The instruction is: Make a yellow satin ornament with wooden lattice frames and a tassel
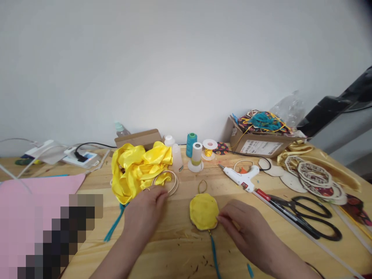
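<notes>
yellow disc pinched at its rim, left hand by the hoops

yellow padded disc [204, 211] lies flat on the wooden table [180, 236] right in front of you, near the middle of the view. your right hand [242, 228] comes at it from four o'clock, and its fingertips nip the disc's right rim. your left hand [145, 211] lies palm down at the disc's nine o'clock, apart from it. its fingertips reach the near edge of the thin wooden hoops [166, 181], but whether they grip a hoop or only touch it cannot be told.

a small cord loop [202, 186] sticks out of the disc at twelve o'clock, and a teal cord [215, 255] trails from it at six. at ten o'clock, just behind your left hand, a heap of yellow satin [139, 166] lies against the hoops. thread spools [194, 149] stand further back at twelve. a white glue gun [242, 176] lies at two o'clock and black scissors [308, 215] at three. a cardboard box [261, 146] full of scraps sits at one o'clock by the wall, and a pink sheet [29, 197] covers the far nine o'clock side.
</notes>
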Demonstrator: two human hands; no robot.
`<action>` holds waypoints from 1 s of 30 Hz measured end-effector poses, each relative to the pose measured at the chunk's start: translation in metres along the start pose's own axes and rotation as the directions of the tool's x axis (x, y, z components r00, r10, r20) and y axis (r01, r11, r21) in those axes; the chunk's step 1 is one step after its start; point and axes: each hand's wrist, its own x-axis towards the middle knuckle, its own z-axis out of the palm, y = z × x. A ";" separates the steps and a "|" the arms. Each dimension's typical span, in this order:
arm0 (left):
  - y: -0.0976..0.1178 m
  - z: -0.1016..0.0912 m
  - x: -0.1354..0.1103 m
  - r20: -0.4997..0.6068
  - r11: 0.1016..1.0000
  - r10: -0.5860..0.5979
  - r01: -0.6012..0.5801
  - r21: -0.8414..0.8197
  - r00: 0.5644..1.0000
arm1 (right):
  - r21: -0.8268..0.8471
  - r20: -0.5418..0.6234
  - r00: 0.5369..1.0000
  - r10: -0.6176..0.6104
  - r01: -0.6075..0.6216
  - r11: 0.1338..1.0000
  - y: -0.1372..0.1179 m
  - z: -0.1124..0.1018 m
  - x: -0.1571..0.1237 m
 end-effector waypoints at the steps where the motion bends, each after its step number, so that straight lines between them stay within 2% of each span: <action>1: -0.003 -0.002 0.001 -0.010 1.000 -0.014 0.013 -0.026 1.000 | 0.005 0.009 1.000 -0.002 0.002 1.000 0.000 0.000 0.000; 4: -0.007 -0.012 -0.002 -0.126 0.971 -0.077 0.045 -0.236 0.989 | 0.036 0.021 1.000 -0.002 0.002 0.999 -0.001 0.000 0.001; 7: -0.004 -0.027 -0.011 -0.226 0.846 -0.240 0.090 -0.525 0.944 | 0.138 -0.016 1.000 0.007 -0.005 0.990 -0.004 -0.001 0.005; 9: 0.003 -0.033 -0.019 -0.086 0.711 -0.366 0.219 -0.669 0.926 | 0.251 -0.063 0.997 0.042 -0.024 0.968 -0.007 -0.002 0.010; 10: 0.007 -0.034 -0.022 0.025 0.597 -0.391 0.274 -0.754 0.920 | 0.318 -0.083 0.994 0.071 -0.041 0.947 -0.009 -0.003 0.013; 12: 0.019 -0.031 -0.025 0.265 0.331 -0.316 0.368 -0.869 0.911 | 0.469 -0.089 0.983 0.163 -0.104 0.877 -0.013 -0.004 0.019; 13: 0.025 -0.028 -0.026 0.344 0.224 -0.265 0.405 -0.887 0.901 | 0.548 -0.070 0.973 0.219 -0.146 0.824 -0.015 -0.005 0.022; 14: 0.030 -0.025 -0.026 0.395 0.154 -0.219 0.431 -0.889 0.892 | 0.618 -0.038 0.962 0.269 -0.189 0.763 -0.016 -0.006 0.024; 16: 0.039 -0.018 -0.026 0.442 0.096 -0.166 0.461 -0.882 0.881 | 0.710 0.041 0.940 0.339 -0.266 0.652 -0.016 -0.007 0.029; 19: 0.046 -0.012 -0.025 0.453 0.112 -0.148 0.470 -0.875 0.879 | 0.755 0.109 0.918 0.380 -0.325 0.570 -0.014 -0.008 0.032; 21: 0.047 -0.012 -0.025 0.421 0.175 -0.149 0.443 -0.880 0.895 | 0.765 0.127 0.906 0.404 -0.348 0.541 -0.011 -0.009 0.034; 22: 0.047 -0.012 -0.025 0.384 0.233 -0.149 0.409 -0.882 0.911 | 0.771 0.133 0.900 0.416 -0.357 0.527 -0.010 -0.009 0.035; 24: 0.046 -0.014 -0.028 0.233 0.411 -0.136 0.269 -0.871 0.963 | 0.783 0.147 0.886 0.440 -0.376 0.495 -0.008 -0.010 0.036; 26: 0.045 -0.016 -0.032 -0.047 0.611 -0.038 -0.014 -0.791 0.998 | 0.791 0.194 0.872 0.449 -0.410 0.454 -0.005 -0.011 0.036; 27: 0.045 -0.016 -0.034 -0.199 0.681 0.059 -0.185 -0.708 0.978 | 0.794 0.233 0.867 0.440 -0.431 0.429 -0.003 -0.012 0.035; 28: 0.044 -0.016 -0.036 -0.319 0.713 0.176 -0.345 -0.610 0.931 | 0.797 0.276 0.864 0.421 -0.451 0.402 -0.002 -0.012 0.034; 29: 0.043 -0.015 -0.039 -0.401 0.708 0.296 -0.481 -0.517 0.867 | 0.802 0.318 0.862 0.395 -0.466 0.372 0.000 -0.013 0.033; 30: 0.042 -0.013 -0.041 -0.438 0.681 0.399 -0.580 -0.447 0.806 | 0.810 0.347 0.861 0.372 -0.475 0.344 0.002 -0.013 0.032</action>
